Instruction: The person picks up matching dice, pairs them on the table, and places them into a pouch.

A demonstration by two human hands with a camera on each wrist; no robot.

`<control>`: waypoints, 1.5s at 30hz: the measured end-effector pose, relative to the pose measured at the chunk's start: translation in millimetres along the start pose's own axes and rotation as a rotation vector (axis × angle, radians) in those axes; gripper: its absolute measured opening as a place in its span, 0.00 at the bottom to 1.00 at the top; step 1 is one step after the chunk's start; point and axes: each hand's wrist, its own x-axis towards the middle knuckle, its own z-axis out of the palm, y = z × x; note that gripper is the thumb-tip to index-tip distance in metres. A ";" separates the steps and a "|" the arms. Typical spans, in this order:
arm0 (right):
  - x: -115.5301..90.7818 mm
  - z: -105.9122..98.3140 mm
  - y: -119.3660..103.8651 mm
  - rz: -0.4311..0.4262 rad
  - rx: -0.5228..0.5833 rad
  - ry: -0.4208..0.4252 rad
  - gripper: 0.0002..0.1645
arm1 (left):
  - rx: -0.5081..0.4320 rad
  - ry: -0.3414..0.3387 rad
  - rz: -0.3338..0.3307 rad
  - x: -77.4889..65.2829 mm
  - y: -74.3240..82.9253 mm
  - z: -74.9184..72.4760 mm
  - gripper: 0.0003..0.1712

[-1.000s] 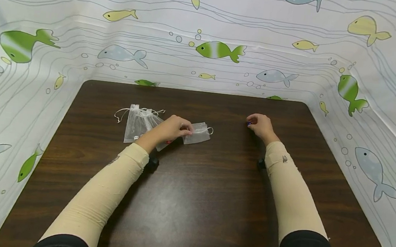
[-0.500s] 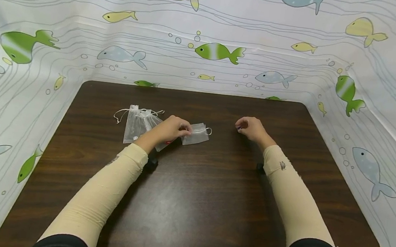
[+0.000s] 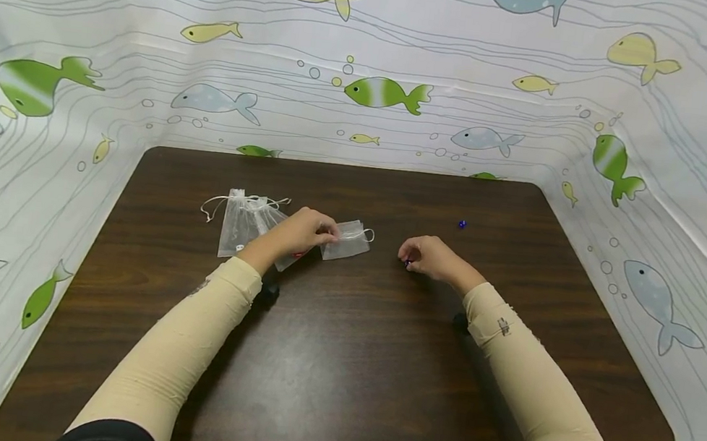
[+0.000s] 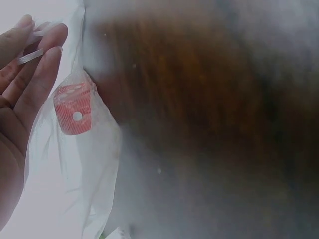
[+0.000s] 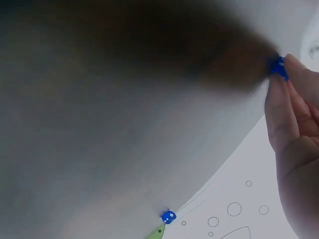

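Note:
My left hand (image 3: 301,233) pinches the white cord (image 4: 31,56) of a sheer drawstring pouch between thumb and fingers. Below those fingers, in the left wrist view, a red die (image 4: 75,112) shows through sheer white mesh. A second pouch (image 3: 346,243) lies flat just right of the left hand, and another sheer pouch (image 3: 233,229) with a small white die in it lies to its left. Between thumb and fingertips my right hand (image 3: 434,257) holds a blue die (image 5: 278,67) over the table. Farther back, another blue die (image 3: 462,224) lies on the wood.
The dark wooden table (image 3: 337,364) has rounded back corners. A white fish-print curtain (image 3: 412,52) hangs close behind it and along both sides.
My right hand has moved left and toward me with its blue die, and a second blue die now shows on the table behind it. My left hand has stayed in place.

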 end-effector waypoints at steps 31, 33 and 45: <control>17.2 -58.1 89.6 0.390 0.028 0.371 0.19 | -0.013 0.011 0.030 -6.7 -7.6 -5.8 0.04; 16.7 -57.8 90.6 0.384 0.018 0.367 0.18 | -0.011 0.006 0.025 -6.6 -6.3 -6.4 0.04; 20.4 -58.1 98.4 0.320 0.060 0.361 0.15 | -0.019 0.005 0.000 -7.2 -3.6 -7.5 0.04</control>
